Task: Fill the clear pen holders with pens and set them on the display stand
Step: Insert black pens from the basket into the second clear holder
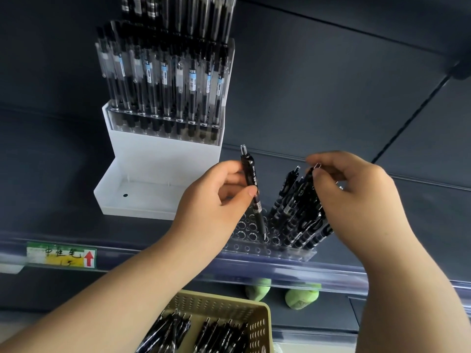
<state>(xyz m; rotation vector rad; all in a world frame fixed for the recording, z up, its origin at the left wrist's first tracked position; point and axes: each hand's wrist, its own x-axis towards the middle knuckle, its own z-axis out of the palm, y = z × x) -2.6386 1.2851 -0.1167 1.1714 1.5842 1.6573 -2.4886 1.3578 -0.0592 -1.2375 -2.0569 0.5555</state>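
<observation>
A clear pen holder point(248, 234) with rows of round holes lies on the dark shelf in front of me. My left hand point(216, 197) pinches one black pen point(251, 183) upright, its tip down at the holder's holes. My right hand point(356, 189) grips a bunch of black pens point(298, 212) that lean in the holder's right side. To the left stands a white stepped display stand point(163, 161); its upper tiers carry clear holders full of pens point(165, 80), and its lowest tier is bare.
A tan perforated basket point(216, 307) with several loose black pens sits below the shelf edge. The shelf's front rail carries a green and yellow price label point(61, 254). Two green shoes point(302, 296) show on the floor beneath.
</observation>
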